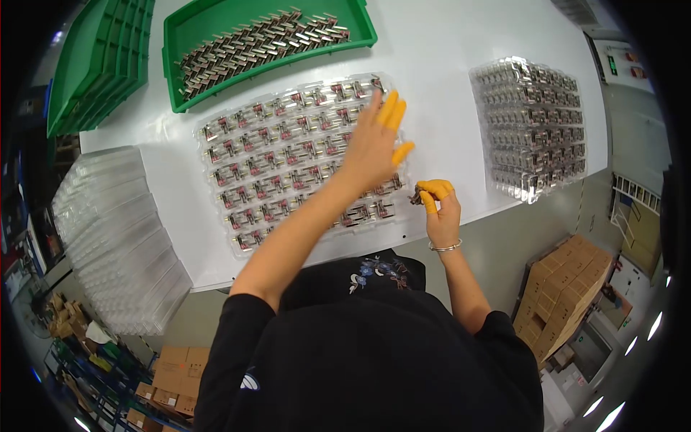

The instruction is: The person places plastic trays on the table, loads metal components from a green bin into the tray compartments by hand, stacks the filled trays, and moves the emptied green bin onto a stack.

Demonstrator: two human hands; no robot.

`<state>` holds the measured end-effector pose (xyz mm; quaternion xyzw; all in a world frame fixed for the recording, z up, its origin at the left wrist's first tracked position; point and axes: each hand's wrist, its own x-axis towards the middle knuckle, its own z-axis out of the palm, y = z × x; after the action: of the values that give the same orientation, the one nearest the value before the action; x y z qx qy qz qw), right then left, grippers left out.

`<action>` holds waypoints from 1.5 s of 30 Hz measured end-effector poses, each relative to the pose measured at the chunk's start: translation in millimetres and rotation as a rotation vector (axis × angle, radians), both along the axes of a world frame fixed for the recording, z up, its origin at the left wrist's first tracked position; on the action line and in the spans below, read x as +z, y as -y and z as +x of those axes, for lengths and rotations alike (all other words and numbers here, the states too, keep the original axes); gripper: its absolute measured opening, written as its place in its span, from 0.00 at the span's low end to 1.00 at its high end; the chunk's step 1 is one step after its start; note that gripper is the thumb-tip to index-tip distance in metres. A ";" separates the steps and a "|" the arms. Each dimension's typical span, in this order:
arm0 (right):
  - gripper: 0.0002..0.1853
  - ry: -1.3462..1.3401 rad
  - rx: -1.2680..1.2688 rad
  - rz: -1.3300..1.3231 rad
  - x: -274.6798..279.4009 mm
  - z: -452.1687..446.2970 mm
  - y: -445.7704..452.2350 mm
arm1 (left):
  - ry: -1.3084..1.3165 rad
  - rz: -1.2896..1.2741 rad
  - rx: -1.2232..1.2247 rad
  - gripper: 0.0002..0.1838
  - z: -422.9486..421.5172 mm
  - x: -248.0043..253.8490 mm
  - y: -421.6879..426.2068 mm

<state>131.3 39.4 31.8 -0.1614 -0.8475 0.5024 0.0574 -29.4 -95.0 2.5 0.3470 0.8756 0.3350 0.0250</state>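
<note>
My left hand (pixel 371 147) is over the right part of a clear plastic tray (pixel 205 169), its fingers stretched out and apart, several in yellow covers. Its fingertips are near a small metal part (pixel 376 83) in the tray's top right corner; whether they touch is unclear. The tray holds rows of small metal parts with reddish pieces. Just right of the tray, my right hand (pixel 440 201), also with yellow-covered fingers, is closed on a few small dark metal parts (pixel 416 195).
A green bin (pixel 173 83) holds many metal parts behind the tray. Stacked green bins (pixel 108 65) and nested clear trays (pixel 115 237) are at left. A stack of filled clear trays (pixel 533 129) stands at right on the white table (pixel 439 86). Cardboard boxes (pixel 565 288) are beyond the table.
</note>
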 end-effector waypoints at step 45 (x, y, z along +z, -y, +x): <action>0.12 0.155 -0.525 -0.169 -59.8 -45.9 37.4 | 0.813 0.646 0.974 0.14 60.7 -6.8 311.1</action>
<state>85.3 2.0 -28.0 -0.4177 -0.7336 0.5253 0.1068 31.3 -406.1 -4.3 -0.2461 0.7094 0.6539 0.0932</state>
